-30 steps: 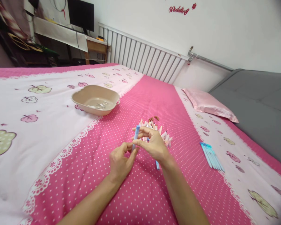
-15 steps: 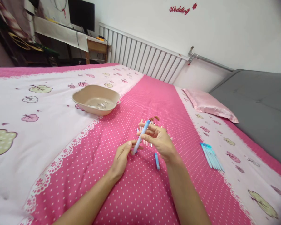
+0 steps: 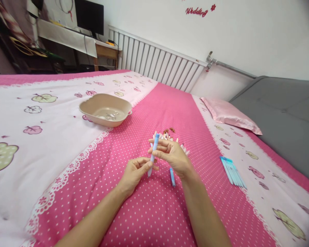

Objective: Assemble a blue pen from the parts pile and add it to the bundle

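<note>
My right hand (image 3: pixel 173 156) pinches a light blue pen barrel (image 3: pixel 153 152) near its upper end, holding it almost upright above the pink dotted bedspread (image 3: pixel 154 212). My left hand (image 3: pixel 134 171) has its fingertips closed around the barrel's lower tip. A short blue pen piece (image 3: pixel 172 176) lies on the spread just right of my hands. Behind my right hand sits a pile of pink and white pen parts (image 3: pixel 181 147), partly hidden, with small brown bits (image 3: pixel 169 130) beyond it.
A beige plastic basin (image 3: pixel 105 109) with a few small clear pieces stands at the back left. A row of finished blue pens (image 3: pixel 233 171) lies to the right. A pink pillow (image 3: pixel 228 113), a grey mattress (image 3: pixel 285 113) and a white radiator (image 3: pixel 157 65) lie beyond.
The pen barrel has swung from a slant to nearly upright. My left hand has moved up to its lower tip. Both hands have stayed in place.
</note>
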`<action>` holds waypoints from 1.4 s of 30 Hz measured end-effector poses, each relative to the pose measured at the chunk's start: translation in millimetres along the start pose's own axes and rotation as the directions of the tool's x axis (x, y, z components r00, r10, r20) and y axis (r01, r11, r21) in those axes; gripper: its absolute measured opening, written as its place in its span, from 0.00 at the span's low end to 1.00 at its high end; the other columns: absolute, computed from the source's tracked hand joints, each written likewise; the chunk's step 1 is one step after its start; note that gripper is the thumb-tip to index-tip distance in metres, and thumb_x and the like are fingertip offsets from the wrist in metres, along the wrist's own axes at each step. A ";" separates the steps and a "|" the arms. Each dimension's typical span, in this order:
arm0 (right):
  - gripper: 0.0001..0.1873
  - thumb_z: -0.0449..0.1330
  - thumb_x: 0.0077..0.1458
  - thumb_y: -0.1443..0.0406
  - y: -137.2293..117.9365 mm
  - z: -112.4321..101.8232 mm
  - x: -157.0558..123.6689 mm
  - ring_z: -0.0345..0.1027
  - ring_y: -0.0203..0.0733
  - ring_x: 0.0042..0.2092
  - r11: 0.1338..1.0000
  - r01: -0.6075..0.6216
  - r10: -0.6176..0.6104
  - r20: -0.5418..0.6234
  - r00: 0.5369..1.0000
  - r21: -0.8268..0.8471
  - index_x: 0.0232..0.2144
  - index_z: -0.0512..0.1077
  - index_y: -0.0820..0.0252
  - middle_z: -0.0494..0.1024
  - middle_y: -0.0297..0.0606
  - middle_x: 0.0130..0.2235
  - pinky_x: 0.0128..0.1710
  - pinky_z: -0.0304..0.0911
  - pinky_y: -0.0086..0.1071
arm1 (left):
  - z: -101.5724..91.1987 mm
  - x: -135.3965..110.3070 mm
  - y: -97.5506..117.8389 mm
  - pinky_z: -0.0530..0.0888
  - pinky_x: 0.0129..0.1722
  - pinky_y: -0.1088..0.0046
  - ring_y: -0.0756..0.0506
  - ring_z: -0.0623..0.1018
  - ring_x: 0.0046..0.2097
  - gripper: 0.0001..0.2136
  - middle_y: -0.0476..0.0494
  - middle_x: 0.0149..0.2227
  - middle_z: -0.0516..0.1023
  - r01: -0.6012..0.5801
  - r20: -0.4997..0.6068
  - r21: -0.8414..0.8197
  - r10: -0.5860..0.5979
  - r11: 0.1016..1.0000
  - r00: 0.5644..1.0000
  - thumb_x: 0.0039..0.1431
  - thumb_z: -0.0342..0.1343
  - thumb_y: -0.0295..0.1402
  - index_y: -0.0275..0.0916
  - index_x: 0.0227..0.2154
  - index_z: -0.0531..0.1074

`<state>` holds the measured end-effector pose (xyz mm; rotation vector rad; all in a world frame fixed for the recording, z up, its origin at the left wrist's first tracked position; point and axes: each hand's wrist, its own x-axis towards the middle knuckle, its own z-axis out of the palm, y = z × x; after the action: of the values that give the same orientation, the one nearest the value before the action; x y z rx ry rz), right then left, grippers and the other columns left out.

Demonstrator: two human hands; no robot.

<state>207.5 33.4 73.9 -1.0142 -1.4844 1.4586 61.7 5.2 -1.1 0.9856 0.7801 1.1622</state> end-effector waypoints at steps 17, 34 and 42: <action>0.29 0.70 0.37 0.58 0.5 11.4 -0.2 0.75 0.49 0.43 0.989 -0.059 0.043 -0.114 0.993 -0.138 0.43 0.73 0.64 0.81 0.45 0.38 0.46 0.68 0.42 | 3.9 0.9 0.9 0.67 0.25 0.80 0.54 0.71 0.23 0.15 0.50 0.20 0.75 -0.025 -0.105 -0.023 0.023 0.999 0.994 0.36 0.70 0.40 0.35 0.23 0.74; 0.12 0.62 0.47 0.69 23.5 0.1 3.3 0.73 0.43 0.40 0.784 0.001 0.063 0.081 0.995 -0.621 0.37 0.75 0.59 0.78 0.41 0.40 0.41 0.65 0.37 | -6.8 5.6 6.4 0.63 0.23 0.79 0.54 0.67 0.21 0.11 0.51 0.19 0.73 -0.101 -0.330 0.061 0.116 0.993 0.937 0.48 0.59 0.37 0.35 0.32 0.76; 0.07 0.62 0.43 0.74 41.9 10.1 12.1 0.71 0.41 0.33 0.609 0.014 0.070 0.072 0.995 -0.793 0.27 0.73 0.59 0.78 0.36 0.29 0.36 0.62 0.33 | -3.6 2.4 9.5 0.65 0.25 0.77 0.52 0.69 0.22 0.11 0.50 0.19 0.73 -0.122 -0.286 0.159 0.164 0.980 0.944 0.48 0.57 0.37 0.35 0.30 0.77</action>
<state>194.0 41.7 32.0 -1.4933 -2.2861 0.8146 55.5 9.2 6.3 1.0080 1.0556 1.4188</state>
